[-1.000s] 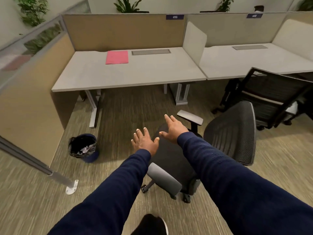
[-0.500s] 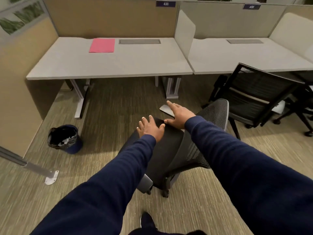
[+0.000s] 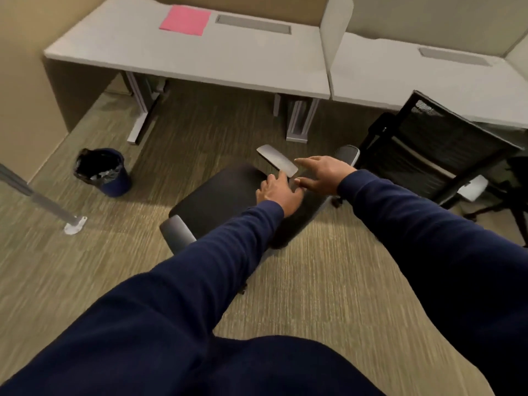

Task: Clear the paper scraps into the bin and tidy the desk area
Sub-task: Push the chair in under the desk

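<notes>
A black office chair (image 3: pixel 217 201) stands on the carpet in front of the grey desk (image 3: pixel 200 61), seen from above. My left hand (image 3: pixel 278 192) lies flat on the top of its backrest, fingers pointing at the far grey armrest (image 3: pixel 276 160). My right hand (image 3: pixel 323 174) hovers just right of it at the backrest's top edge, fingers and thumb apart. A dark blue bin (image 3: pixel 100 171) with a black liner holds crumpled paper scraps and stands on the floor to the left. A pink sheet (image 3: pixel 185 20) lies on the desk.
A second black mesh chair (image 3: pixel 437 150) stands at the right, under the neighbouring desk (image 3: pixel 428 81). Desk legs (image 3: pixel 143 110) stand behind the bin. A metal partition foot (image 3: pixel 74 225) sits at the left. Beige partition walls close off the left side.
I have stepped closer and now look more steeply down. The chair has turned and moved toward the desk, and both hands stay at its backrest top.
</notes>
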The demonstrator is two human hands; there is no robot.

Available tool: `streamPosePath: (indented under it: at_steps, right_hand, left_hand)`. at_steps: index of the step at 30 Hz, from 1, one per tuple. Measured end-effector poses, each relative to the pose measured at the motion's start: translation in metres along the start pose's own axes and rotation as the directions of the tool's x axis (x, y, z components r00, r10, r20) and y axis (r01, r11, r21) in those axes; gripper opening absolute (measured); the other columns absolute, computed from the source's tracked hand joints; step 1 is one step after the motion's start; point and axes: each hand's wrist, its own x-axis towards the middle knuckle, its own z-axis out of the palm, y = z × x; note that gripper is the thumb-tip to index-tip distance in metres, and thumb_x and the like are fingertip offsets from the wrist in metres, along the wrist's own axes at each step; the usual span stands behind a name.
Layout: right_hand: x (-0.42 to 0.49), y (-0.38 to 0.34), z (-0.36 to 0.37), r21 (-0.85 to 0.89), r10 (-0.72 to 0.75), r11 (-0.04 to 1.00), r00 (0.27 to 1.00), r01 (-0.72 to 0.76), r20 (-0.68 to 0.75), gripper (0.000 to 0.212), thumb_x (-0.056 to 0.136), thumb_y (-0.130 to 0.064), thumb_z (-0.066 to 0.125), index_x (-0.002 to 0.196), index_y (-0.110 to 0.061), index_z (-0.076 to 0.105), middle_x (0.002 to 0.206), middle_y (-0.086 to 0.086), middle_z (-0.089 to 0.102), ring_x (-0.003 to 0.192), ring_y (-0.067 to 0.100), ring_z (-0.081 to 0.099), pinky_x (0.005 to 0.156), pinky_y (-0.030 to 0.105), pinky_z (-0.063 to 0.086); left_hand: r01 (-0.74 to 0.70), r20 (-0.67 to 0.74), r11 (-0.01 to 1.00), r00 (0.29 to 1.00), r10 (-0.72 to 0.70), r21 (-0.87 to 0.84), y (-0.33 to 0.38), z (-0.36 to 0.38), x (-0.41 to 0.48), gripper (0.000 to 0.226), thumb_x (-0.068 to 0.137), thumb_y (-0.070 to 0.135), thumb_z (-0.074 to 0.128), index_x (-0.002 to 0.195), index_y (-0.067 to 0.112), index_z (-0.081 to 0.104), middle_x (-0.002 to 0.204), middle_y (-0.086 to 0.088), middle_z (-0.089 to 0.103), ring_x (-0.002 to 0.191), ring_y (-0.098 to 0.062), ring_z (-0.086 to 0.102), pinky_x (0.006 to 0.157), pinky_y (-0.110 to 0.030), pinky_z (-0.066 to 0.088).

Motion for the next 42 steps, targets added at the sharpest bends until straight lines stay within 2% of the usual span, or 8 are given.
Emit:
streamPosePath:
  at_steps: [5,8,12,15,18,24,32,42]
  right_hand:
    - [-0.02,0.043,0.02,-0.118,-0.119,0.985,0.992,0.125,0.051,0.061,0.096,-0.061,0.049,0.147,-0.028,0.049,0.146,0.004,0.054,0.133,0.028,0.051,0.108,0.048,0.044]
    - [-0.023,0.06,0.038,-0.125,-0.168,0.976,0.981,0.179,0.092,0.064,0.093,-0.067,0.048,0.146,-0.031,0.049,0.15,0.004,0.051,0.136,0.029,0.048,0.11,0.048,0.042]
    - [-0.021,0.072,0.058,-0.172,-0.224,0.955,0.967,0.242,0.12,0.094,0.079,-0.086,0.045,0.155,-0.033,0.033,0.164,0.007,0.03,0.151,0.033,0.026,0.119,0.053,0.025]
    - [-0.019,0.074,0.063,-0.2,-0.274,0.935,0.954,0.294,0.121,0.117,0.063,-0.098,0.033,0.159,-0.032,0.023,0.166,0.007,0.024,0.154,0.034,0.015,0.121,0.056,0.015]
    - [-0.011,0.072,0.067,-0.224,-0.323,0.913,0.94,0.34,0.107,0.118,0.064,-0.099,0.031,0.159,-0.031,0.022,0.166,0.008,0.024,0.155,0.034,0.013,0.123,0.057,0.012]
    - [0.014,0.055,0.074,-0.219,-0.404,0.887,0.913,0.407,0.057,0.104,0.072,-0.095,0.032,0.154,-0.032,0.034,0.157,0.007,0.042,0.15,0.031,0.028,0.122,0.058,0.013]
    - [0.043,0.007,0.084,-0.261,-0.449,0.867,0.893,0.425,-0.035,0.106,0.065,-0.101,0.027,0.136,-0.028,0.055,0.123,0.002,0.065,0.112,0.025,0.062,0.098,0.044,0.046]
    - [0.094,-0.034,0.08,-0.254,-0.391,0.906,0.899,0.338,-0.198,0.095,0.072,-0.099,0.028,0.122,-0.024,0.061,0.108,0.001,0.066,0.092,0.022,0.066,0.082,0.036,0.049]
  left_hand:
    - [0.024,0.066,0.999,0.997,-0.027,0.043,0.023,0.041,-0.01,0.068,0.084,0.065,0.05,0.133,0.017,0.049,0.137,-0.016,0.049,0.127,-0.038,0.046,0.102,-0.048,0.037]
    - [0.044,0.076,0.99,0.996,-0.054,0.133,0.026,0.065,-0.019,0.079,0.079,0.07,0.054,0.137,0.017,0.044,0.138,-0.016,0.048,0.127,-0.037,0.047,0.101,-0.048,0.038]
    - [0.05,-0.041,0.954,0.998,-0.04,0.296,0.023,0.084,-0.028,0.093,0.082,0.062,0.059,0.152,0.012,0.024,0.142,-0.017,0.045,0.127,-0.036,0.047,0.101,-0.047,0.039]
    - [0.036,-0.102,0.924,0.995,0.004,0.38,0.018,0.085,-0.027,0.084,0.086,0.051,0.062,0.149,0.008,0.029,0.138,-0.017,0.049,0.122,-0.036,0.052,0.098,-0.046,0.042]
    - [-0.001,-0.106,0.913,0.993,0.049,0.409,0.013,0.082,-0.024,0.076,0.087,0.043,0.068,0.145,0.008,0.034,0.134,-0.016,0.052,0.119,-0.035,0.056,0.096,-0.045,0.044]
    - [-0.103,-0.124,0.894,0.977,0.174,0.437,-0.008,0.061,-0.024,0.053,0.088,0.033,0.063,0.132,0.01,0.044,0.12,-0.013,0.057,0.105,-0.034,0.061,0.087,-0.045,0.046]
    - [-0.164,-0.078,0.859,0.97,0.229,0.484,-0.059,0.02,-0.021,0.053,0.086,0.046,0.056,0.127,0.014,0.046,0.114,-0.012,0.058,0.098,-0.035,0.061,0.084,-0.045,0.046]
    - [-0.196,-0.014,0.807,0.969,0.245,0.557,-0.14,-0.06,0.026,0.042,0.083,0.044,0.063,0.112,0.016,0.051,0.105,-0.01,0.062,0.095,-0.033,0.063,0.081,-0.043,0.047]
